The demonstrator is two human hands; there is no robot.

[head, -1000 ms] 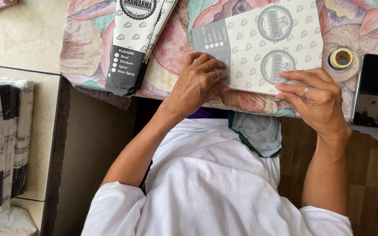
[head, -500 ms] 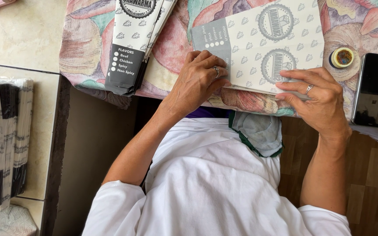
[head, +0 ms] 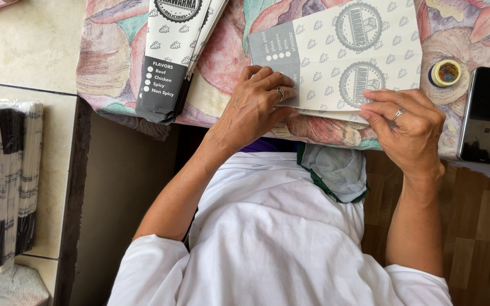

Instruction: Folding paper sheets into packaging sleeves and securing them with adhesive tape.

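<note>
Left grip [head: 254,106] | right grip [head: 409,127] | both pressing printed paper sheet [head: 341,56] flat

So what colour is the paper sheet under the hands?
Paper sheet: white with small grey shapes, grey panel; head view.

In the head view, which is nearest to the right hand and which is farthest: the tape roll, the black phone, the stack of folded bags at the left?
From the right hand:
1. Tape roll, just above and to its right on the cloth.
2. Black phone, further right, near the table edge.
3. Stack of folded bags, far left, beyond the left hand.
</note>
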